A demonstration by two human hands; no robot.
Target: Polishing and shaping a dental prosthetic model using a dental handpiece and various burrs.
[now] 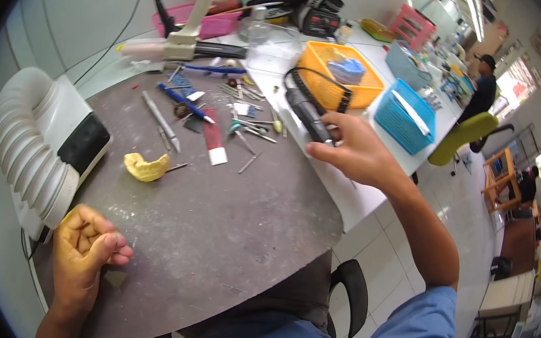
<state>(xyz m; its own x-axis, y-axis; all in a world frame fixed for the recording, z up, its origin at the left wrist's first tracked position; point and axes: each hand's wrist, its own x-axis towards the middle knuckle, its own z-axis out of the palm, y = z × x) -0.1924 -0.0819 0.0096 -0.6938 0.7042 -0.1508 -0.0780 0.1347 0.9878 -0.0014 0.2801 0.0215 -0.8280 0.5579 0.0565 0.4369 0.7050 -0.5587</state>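
My right hand (364, 154) reaches to the table's right side, its thumb and fingers closed around the lower end of a black rotary handpiece (304, 112) with a looped black cord. Low on the left, my left hand (86, 245) is held over the grey mat (211, 229), thumb pressed to curled fingers; whatever may be in them is too small to make out. A yellow dental plaster cast (146, 166), curved like an arch, lies on the mat beyond that hand. Next to it are a white pen-like tool (161, 122) and a blue pen (186, 103).
A white ribbed suction hose (26, 143) stands at the left edge. Several small burs (258, 130) and a red sandpaper strip (213, 133) lie across the mat. An orange basket (364, 96) and a blue basket (394, 126) stand right of the handpiece. A person (483, 86) stands far right.
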